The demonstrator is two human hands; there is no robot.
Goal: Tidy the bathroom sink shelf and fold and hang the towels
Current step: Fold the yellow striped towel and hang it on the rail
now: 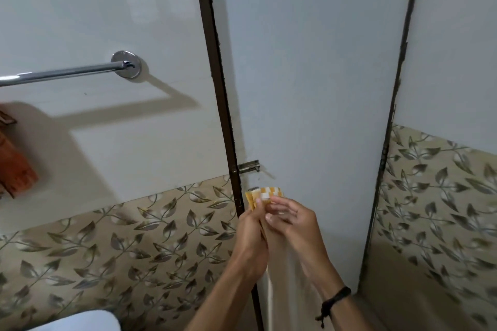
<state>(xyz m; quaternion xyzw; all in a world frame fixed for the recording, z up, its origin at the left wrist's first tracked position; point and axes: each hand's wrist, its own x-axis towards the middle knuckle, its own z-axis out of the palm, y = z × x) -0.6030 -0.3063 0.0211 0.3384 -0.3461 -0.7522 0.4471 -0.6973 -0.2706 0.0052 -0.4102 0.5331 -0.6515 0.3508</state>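
Evidently soft and light, the checked towel (265, 194) is pinched between left hand (251, 234) and right hand (291, 219); hold its top edge.

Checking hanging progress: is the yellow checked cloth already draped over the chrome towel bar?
No. The yellow checked cloth is pinched between the left hand and right hand by the door, far from the chrome towel bar.

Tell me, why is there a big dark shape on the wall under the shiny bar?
Head view: it's the shadow of the bar, thrown down and rightward on the wall by light above left; glare streaks the glossy tiles, and the wide lens bends the door frame.
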